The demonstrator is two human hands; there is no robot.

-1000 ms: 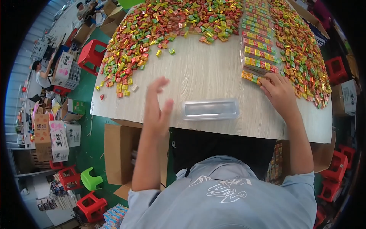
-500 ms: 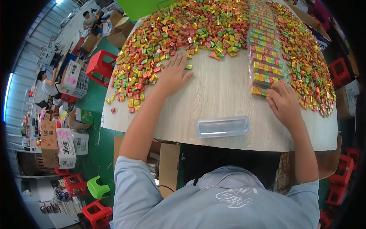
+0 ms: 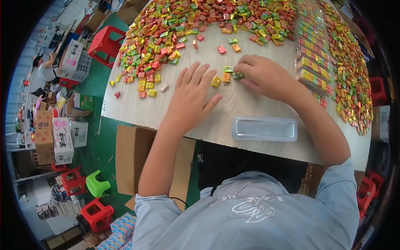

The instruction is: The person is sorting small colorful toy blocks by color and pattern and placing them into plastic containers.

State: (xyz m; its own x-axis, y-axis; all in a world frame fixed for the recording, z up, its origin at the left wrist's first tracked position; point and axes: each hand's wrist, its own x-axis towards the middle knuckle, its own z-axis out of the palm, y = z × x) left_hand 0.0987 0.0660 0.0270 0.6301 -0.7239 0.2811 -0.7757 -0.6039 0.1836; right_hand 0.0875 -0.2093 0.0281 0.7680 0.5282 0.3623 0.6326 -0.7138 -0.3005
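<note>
My left hand (image 3: 188,100) hovers low over the pale table with its fingers spread and nothing in them. Close to its fingertips lies a yellow wrapped candy (image 3: 216,81). My right hand (image 3: 266,79) reaches in from the right, thumb and fingertips closed on a dark green wrapped candy (image 3: 237,75). Just left of that candy are an orange candy (image 3: 226,78) and a green candy (image 3: 228,69). A clear plastic tray (image 3: 264,137) rests near the table's front edge, below my right forearm.
A large heap of foil-wrapped candies (image 3: 208,14) covers the far side. Filled, stacked clear trays (image 3: 314,77) stand at right, beside another candy pile (image 3: 350,91). Red stools (image 3: 107,45), cartons (image 3: 62,139) and a green chair (image 3: 97,183) stand on the floor at left.
My right hand has left the trays at right and moved left to the loose candies. My left hand has drawn back from the heap; several candies now lie loose mid-table. The view has shifted.
</note>
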